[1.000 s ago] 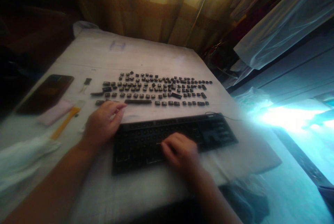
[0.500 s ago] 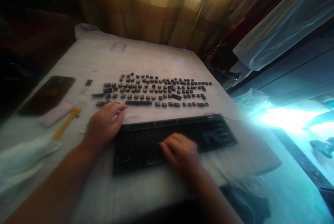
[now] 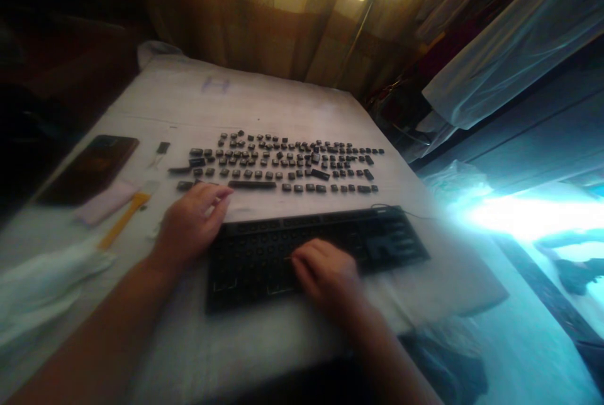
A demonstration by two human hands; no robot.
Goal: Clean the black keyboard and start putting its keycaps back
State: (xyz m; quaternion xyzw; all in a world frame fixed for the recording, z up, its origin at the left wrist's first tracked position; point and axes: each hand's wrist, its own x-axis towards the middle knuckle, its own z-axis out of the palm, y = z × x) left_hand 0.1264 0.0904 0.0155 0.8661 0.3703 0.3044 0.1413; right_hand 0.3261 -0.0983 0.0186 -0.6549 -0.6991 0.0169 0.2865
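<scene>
Blue-white glare (image 3: pixel 512 213), blown out, floods R side of dim rm as warm lt glows thru curtain (image 3: pixel 274 27) at top; L bkgd near-black. Keyboard (image 3: pixel 255 254) underexposed, detail lost; forearms (image 3: pixel 113 317) & near tabletop (image 3: pixel 226 351) blurred, edges stretched, wide-angle style.

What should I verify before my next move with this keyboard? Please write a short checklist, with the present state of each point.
1. Keyboard lying flat on the table: ok, as far as it shows.
2. Keycaps apart from the keyboard: ok, in rough rows beyond it.
3. Rows straight: not ok, a wide keycap lies slanted.
4. Thin item in the right hand identifiable: cannot tell, only a blurred tip shows.
5. Left hand off the keyboard: cannot tell, it is at the far left corner.
6. Phone apart from the keyboard: ok.
</scene>
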